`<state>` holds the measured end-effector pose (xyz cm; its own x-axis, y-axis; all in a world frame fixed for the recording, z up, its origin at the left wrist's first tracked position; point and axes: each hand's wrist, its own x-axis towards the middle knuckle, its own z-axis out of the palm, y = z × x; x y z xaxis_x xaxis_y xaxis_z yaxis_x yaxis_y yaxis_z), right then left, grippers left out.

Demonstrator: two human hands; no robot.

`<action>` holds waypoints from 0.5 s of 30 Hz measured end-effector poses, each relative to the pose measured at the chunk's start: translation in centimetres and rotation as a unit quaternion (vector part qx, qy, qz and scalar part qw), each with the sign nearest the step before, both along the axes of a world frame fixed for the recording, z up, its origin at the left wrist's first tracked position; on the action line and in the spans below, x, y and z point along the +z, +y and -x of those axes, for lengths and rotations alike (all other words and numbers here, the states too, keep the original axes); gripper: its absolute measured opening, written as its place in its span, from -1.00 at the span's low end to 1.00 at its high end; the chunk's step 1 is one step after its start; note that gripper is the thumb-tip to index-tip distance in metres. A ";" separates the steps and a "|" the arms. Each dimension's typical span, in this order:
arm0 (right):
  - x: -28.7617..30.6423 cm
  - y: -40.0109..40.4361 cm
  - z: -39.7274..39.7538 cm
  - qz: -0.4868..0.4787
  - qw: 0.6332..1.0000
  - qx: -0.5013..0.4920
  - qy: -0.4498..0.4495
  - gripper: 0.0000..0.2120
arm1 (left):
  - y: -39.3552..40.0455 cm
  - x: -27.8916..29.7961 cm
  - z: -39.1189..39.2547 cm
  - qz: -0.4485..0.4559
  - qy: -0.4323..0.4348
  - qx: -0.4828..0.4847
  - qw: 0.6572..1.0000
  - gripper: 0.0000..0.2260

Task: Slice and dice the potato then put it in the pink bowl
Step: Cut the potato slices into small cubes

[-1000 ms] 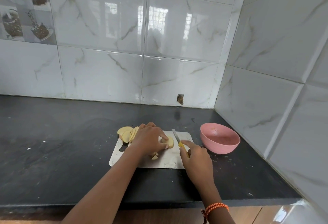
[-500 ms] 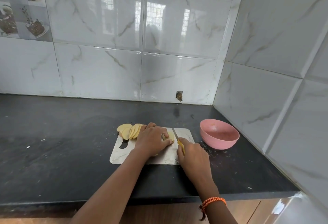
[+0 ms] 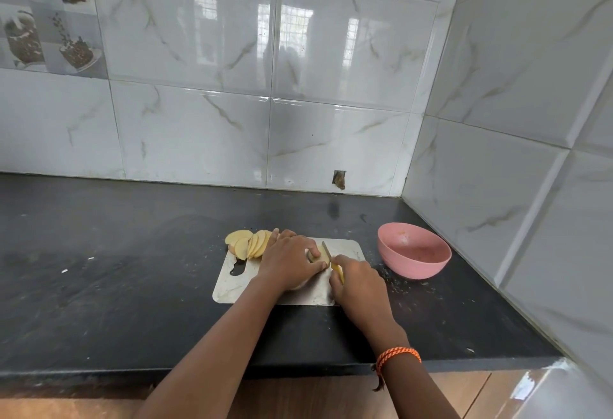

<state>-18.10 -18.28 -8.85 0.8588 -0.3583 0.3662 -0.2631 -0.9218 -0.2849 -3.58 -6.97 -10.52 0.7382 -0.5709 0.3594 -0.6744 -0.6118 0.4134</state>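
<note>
A steel cutting board (image 3: 345, 248) lies on the black counter. My left hand (image 3: 288, 261) grips a stack of potato pieces (image 3: 315, 254) on the board, fingers curled over it. My right hand (image 3: 360, 282) grips a yellow-handled knife (image 3: 328, 256), its blade set against the right side of the stack. Several pale potato slices (image 3: 250, 243) lie fanned at the board's far left corner. The pink bowl (image 3: 414, 254) stands to the right of the board, apart from it, with nothing but a few specks inside.
The black counter (image 3: 116, 269) runs left and toward me, ending at a front edge over wooden cabinets. White marble tiles form the back wall and the right wall (image 3: 530, 186), which meet in a corner just behind the bowl. Small crumbs dot the counter near the bowl.
The knife has come left from the board's open part onto the potato stack, and my right hand has followed it. My left hand keeps its hold on the stack.
</note>
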 end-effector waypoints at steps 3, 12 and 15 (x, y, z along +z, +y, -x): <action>-0.1 0.4 0.6 -0.005 1.000 0.002 -0.009 -0.78 | 0.0 0.0 0.4 0.000 -0.005 0.008 1.000 -0.72; -1.2 1.3 5.9 -0.032 0.999 -0.012 -0.025 -0.70 | 0.3 0.4 1.4 -0.033 -0.048 0.034 0.998 -0.74; -0.6 1.3 6.0 -0.048 0.997 -0.017 -0.061 -0.67 | 0.5 0.3 1.4 -0.021 -0.049 0.034 0.998 -0.74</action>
<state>-24.12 -16.96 -9.44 0.7969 -0.4252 0.4290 -0.2524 -0.8797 -0.4030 -4.95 -6.44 -10.17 0.7382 -0.5375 0.4077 -0.6669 -0.6726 0.3208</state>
